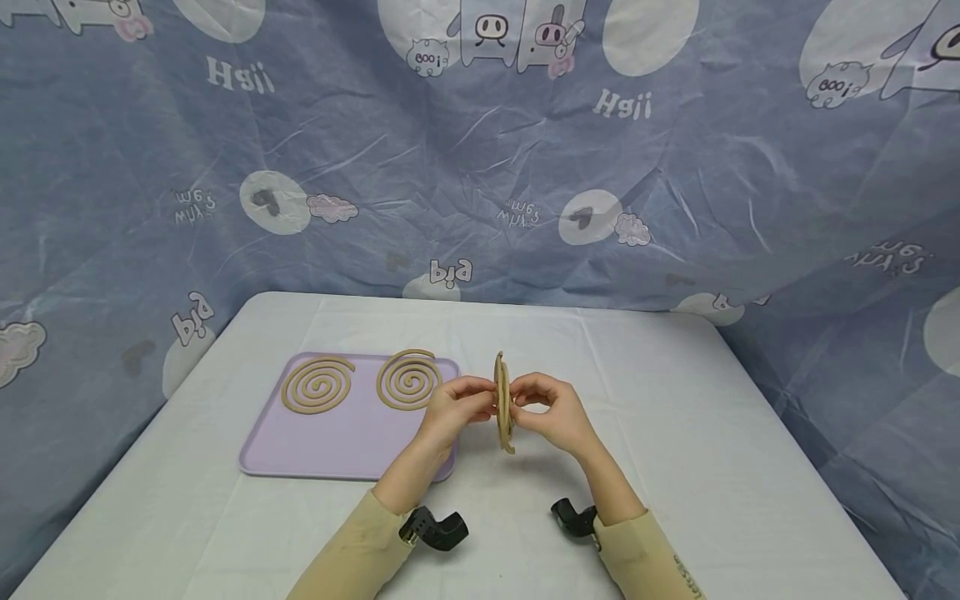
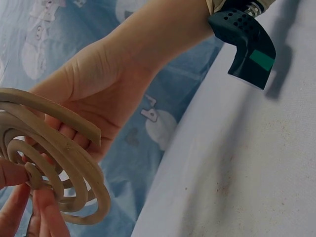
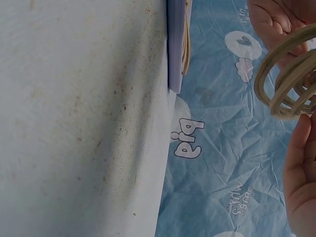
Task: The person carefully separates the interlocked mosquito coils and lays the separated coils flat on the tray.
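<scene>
A tan mosquito coil (image 1: pixel 504 408) stands on edge between my hands, above the table; it looks doubled, with layered rings spread apart in the left wrist view. My left hand (image 1: pixel 453 408) pinches it near its centre from the left, thumb and fingertips at the inner curl. From the other side my right hand (image 1: pixel 551 412) pinches it with thumb and forefinger, its fingertips partly hidden behind the rings. In the right wrist view the coil (image 3: pixel 284 94) shows at the right edge between both hands. Two flat coils, one at the left (image 1: pixel 317 396) and one at the right (image 1: pixel 410 392), lie on a tray.
The lilac tray (image 1: pixel 330 450) lies left of centre on the white-covered table (image 1: pixel 675 467), and my left forearm overlaps its right corner. A blue printed cloth (image 1: pixel 420 183) hangs behind and around the table. Each wrist carries a black camera mount, such as the left one (image 1: pixel 438 529).
</scene>
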The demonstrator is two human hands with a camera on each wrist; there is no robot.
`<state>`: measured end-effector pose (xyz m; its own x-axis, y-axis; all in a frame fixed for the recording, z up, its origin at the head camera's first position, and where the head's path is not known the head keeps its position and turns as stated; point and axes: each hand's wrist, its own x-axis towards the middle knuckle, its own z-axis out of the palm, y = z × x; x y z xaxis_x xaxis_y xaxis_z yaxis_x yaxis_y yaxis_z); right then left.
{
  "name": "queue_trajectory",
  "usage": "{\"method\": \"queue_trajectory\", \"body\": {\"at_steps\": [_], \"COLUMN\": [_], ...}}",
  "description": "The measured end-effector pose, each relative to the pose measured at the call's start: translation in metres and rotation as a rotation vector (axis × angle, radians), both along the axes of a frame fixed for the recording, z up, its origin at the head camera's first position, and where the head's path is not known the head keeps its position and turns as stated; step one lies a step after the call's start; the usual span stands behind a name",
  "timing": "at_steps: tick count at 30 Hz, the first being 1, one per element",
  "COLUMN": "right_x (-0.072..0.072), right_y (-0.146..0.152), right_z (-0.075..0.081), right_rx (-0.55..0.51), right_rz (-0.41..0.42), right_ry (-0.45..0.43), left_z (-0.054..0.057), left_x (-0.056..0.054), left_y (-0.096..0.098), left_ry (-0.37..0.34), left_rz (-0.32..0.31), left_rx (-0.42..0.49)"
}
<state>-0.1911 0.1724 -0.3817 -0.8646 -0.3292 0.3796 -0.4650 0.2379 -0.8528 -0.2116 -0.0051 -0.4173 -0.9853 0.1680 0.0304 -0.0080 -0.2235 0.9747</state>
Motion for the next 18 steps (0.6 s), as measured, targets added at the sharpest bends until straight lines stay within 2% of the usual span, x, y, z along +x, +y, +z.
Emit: {"method": "queue_trajectory", "body": {"at_steps": [3,6,10,18], "right_x": [-0.0002,-0.0005,-0.001,-0.0028], "right_y": [0.0009,0.0007,-0.0014,-0.0047], "right_z": [0.0002,0.0005,0.0004,-0.0045], "right_rx": [0.004,-0.006,-0.023,-0.073], "right_rz": [-0.005,0.004,0.026,0.051], "right_ry": [0.001,0.004,0.009,0.013], "left_z": [0.0009,0.0014,0.0009,0.0003], "left_x": [0.0007,0.0012,0.0018,0.0016], "left_y": [0.0002,0.001,0.0024,0.0019], "left_ry": [0.017,0.009,-0.015,-0.04], "left_rz": [0.019,0.012,-0.023,-0.043], "left_rx": [-0.038,-0.047,-0.004,0.067]}}
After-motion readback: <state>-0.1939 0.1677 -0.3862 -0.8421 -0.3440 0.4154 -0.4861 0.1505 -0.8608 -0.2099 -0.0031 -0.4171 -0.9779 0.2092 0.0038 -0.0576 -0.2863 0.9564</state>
